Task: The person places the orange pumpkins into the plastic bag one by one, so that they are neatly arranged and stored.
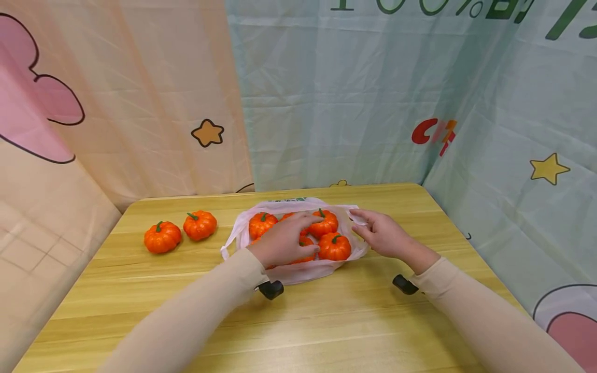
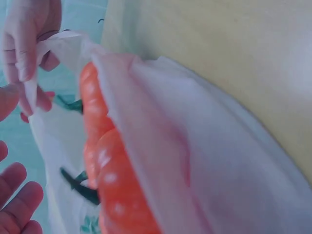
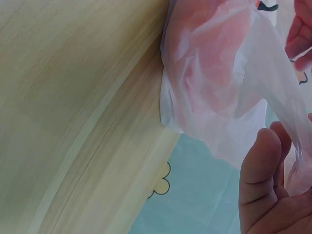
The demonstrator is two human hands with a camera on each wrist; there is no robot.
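A thin white plastic bag [image 1: 308, 274] lies open on the table, with several small orange pumpkins [image 1: 335, 247] inside it. Over the bag hangs my left hand [image 1: 284, 238], its fingers loosely spread and nothing visible in its grasp; it hides part of the pumpkins beneath. In the left wrist view its fingertips [image 2: 19, 204] stand apart from the green stems. At the bag's right end, my right hand [image 1: 387, 235] holds the bag's handle. The right wrist view shows that handle [image 3: 278, 80] pulled taut and running between the thumb and fingers.
Two more orange pumpkins, one nearer [image 1: 162, 237] and one farther [image 1: 199, 225], sit on the wooden table [image 1: 326, 321] left of the bag. Printed curtains [image 1: 326, 103] hang right behind the table and along its sides.
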